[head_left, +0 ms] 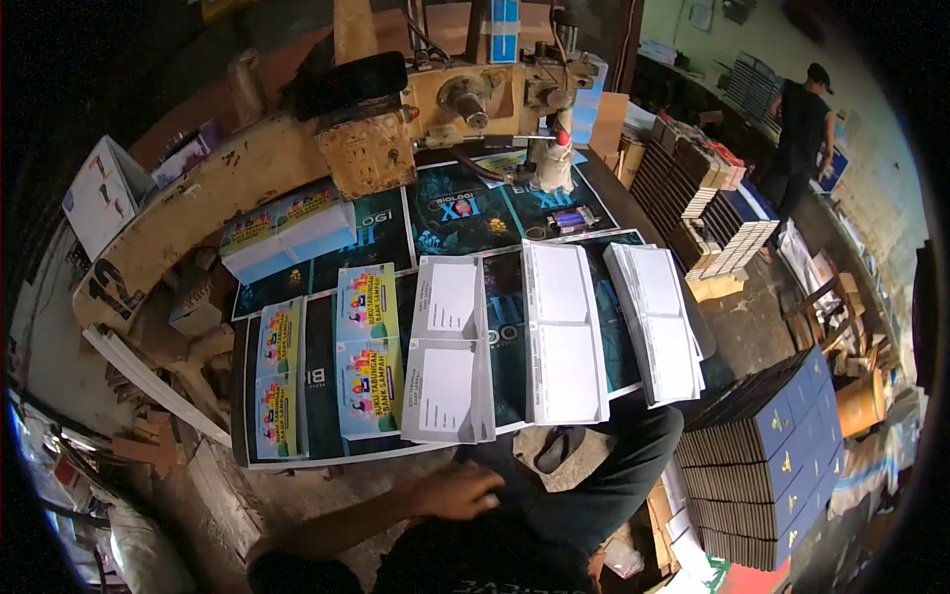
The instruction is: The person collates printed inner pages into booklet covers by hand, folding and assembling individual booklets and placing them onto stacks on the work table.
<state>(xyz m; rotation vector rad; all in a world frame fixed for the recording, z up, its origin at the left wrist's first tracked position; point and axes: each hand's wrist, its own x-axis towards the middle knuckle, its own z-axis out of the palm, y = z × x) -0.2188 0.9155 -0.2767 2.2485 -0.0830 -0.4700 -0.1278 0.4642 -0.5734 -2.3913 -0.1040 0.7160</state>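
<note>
My left hand point(461, 492) is over my lap below the table's front edge, its fingers loosely curled with nothing visible in them. My right hand is out of sight. On the table nearest my left hand lies a stack of grey-white printed sheets point(445, 391). To its left are a stack of yellow illustrated booklet covers point(367, 351) and a narrower yellow stack point(278, 381). Two more stacks of white printed sheets stand to the right, one upright to me point(566, 342) and one slanted point(655, 322). Dark printed poster sheets point(460, 213) cover the tabletop beneath them.
A beige machine point(366, 153) with a curved arm spans the table's back. Under it sits a thick block of yellow-covered booklets point(287, 238). Piles of dark-blue books point(782, 445) rise at the right, with more book stacks point(717, 208) behind. A person point(804, 129) stands far right.
</note>
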